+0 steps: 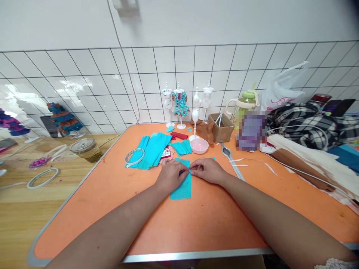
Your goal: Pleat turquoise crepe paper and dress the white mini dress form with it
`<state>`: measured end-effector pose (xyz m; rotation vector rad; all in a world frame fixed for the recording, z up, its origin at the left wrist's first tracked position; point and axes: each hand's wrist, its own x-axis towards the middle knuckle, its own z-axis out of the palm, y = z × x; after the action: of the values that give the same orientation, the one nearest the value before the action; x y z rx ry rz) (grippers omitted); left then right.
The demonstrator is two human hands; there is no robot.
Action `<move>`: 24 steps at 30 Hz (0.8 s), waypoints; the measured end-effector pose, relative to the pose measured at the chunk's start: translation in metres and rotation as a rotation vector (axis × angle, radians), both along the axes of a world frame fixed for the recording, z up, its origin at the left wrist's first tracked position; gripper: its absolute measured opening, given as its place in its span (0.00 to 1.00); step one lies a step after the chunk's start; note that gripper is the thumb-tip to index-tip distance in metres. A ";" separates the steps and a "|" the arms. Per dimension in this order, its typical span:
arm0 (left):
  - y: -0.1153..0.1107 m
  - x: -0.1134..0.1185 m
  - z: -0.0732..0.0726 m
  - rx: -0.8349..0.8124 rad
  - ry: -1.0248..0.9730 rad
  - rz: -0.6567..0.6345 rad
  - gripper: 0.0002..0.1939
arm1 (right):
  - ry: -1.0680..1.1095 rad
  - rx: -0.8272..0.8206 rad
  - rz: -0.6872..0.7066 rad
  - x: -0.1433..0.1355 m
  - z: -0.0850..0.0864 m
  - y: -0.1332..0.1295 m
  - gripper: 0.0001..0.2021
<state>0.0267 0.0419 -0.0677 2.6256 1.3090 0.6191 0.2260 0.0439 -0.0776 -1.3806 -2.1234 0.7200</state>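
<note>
A rectangular piece of turquoise crepe paper (181, 191) lies on the orange table in front of me. My left hand (172, 175) rests across it, thumb and fingers pinched at its right edge. From the other side, my right hand (209, 171) pinches the same edge, and the fingertips of both hands nearly meet. A small gathered bit of turquoise shows between them; its exact shape is too small to make out. Behind my left hand are larger turquoise crepe paper sheets (154, 147) with a roll of tape (135, 156) on top.
Past my hands stand a pink bowl (199, 145), small white mannequins, one in a turquoise ruffled dress (180, 102), and a cardboard box (221, 127). Farther right are a jug (246, 102), plaid cloth (297, 121) and thin white strips (256, 160). A lidded jar (86, 149) sits left.
</note>
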 end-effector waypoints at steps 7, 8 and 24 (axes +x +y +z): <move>0.003 0.000 -0.005 -0.060 -0.052 0.025 0.08 | -0.158 0.096 -0.050 -0.009 0.007 -0.005 0.06; 0.003 0.000 -0.005 -0.070 -0.055 0.027 0.08 | -0.172 0.091 -0.051 -0.010 0.007 -0.005 0.05; 0.005 -0.005 0.004 -0.045 0.037 0.106 0.08 | -0.328 -0.193 -0.153 -0.020 0.019 0.013 0.04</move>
<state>0.0219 0.0464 -0.0634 2.5570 1.4635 0.5517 0.2063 0.0566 -0.0590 -1.8528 -2.2031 0.6902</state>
